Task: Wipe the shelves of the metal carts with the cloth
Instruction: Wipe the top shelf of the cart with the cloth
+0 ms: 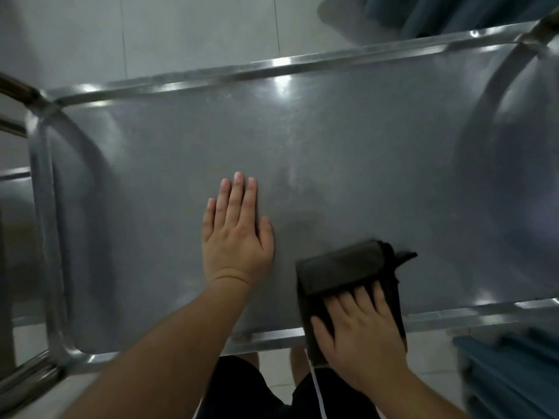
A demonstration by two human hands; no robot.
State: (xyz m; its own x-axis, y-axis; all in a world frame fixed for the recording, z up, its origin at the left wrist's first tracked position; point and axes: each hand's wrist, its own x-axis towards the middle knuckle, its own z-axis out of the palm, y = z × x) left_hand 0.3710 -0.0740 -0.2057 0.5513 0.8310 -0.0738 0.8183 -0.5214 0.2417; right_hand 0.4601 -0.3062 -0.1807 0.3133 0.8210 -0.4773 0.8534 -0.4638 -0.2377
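Nearest, at about five o'clock, the right hand (pixel 360 325) presses flat on a dark folded cloth (pixel 341 267), fingers straight and spread over its near half, not curled round it. The cloth sits by the near rim of the cart's top shelf (pixel 332 140) and runs away from the fingertips toward twelve o'clock. Just beside, at nine o'clock of it, the left hand (pixel 236 234) lies flat on bare steel, fingers straight, holding nothing. Unwiped shelf spreads far ahead, so the right hand seems placed to push forward.

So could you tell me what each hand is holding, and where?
Right hand presses the dark cloth by its near end; left hand lies flat, holding nothing.
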